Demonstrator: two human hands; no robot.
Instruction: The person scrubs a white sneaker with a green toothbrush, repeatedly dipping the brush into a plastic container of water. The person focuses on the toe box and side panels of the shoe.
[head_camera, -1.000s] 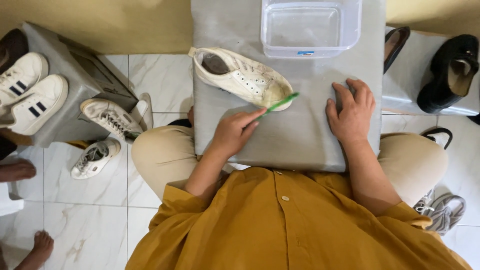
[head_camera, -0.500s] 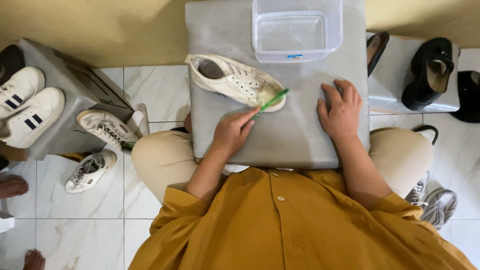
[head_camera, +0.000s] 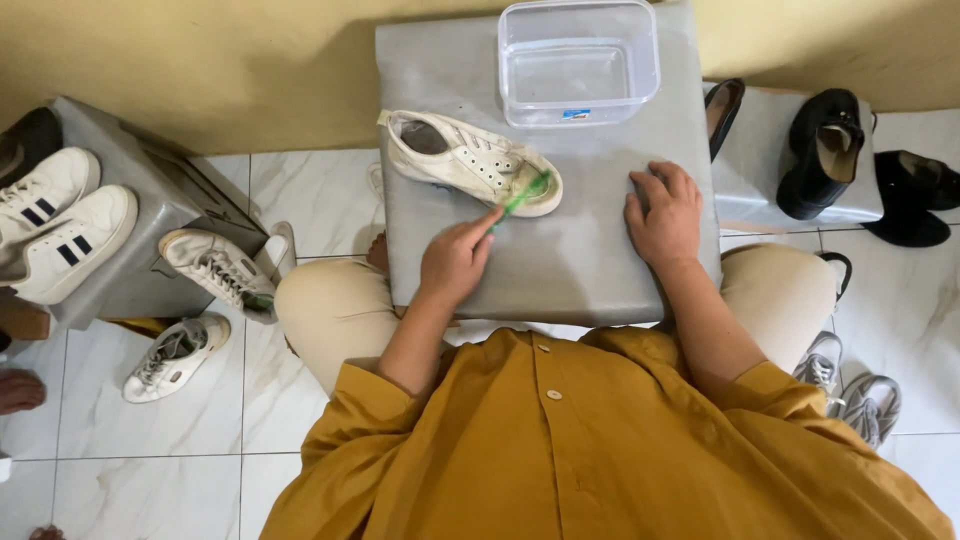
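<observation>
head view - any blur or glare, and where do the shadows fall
Head view: sharp throughout, light soft and even; faint sheen on the clear plastic tub; soft shadows under the white sneaker and left hand, darker shadow on the wall left of the grey table.

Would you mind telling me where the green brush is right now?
In the head view, the green brush is held in the left hand, its head against the toe of the white shoe on the grey stool, below the clear tub.
</observation>
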